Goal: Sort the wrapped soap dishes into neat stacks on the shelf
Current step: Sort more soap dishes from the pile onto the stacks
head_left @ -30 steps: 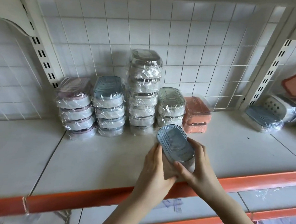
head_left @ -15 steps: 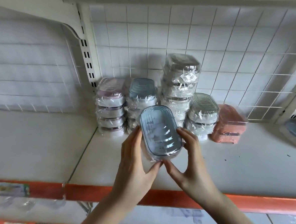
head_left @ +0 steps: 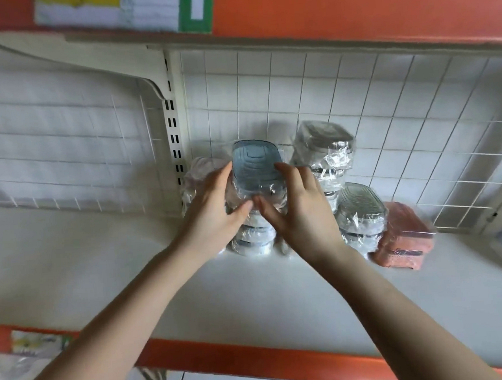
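Blue soap dish [head_left: 256, 167] now up from shelf onto blue stack [head_left: 254, 236].

Ridged blue soap dish [head_left: 255, 167], orange shelf edge [head_left: 254, 357]

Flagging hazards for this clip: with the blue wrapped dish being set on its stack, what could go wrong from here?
1. The blue dish, held by the left hand and right hand, may land off-centre on the blue stack and slide on the slick wrap.
2. The right hand is close to the tall grey stack and could knock it.
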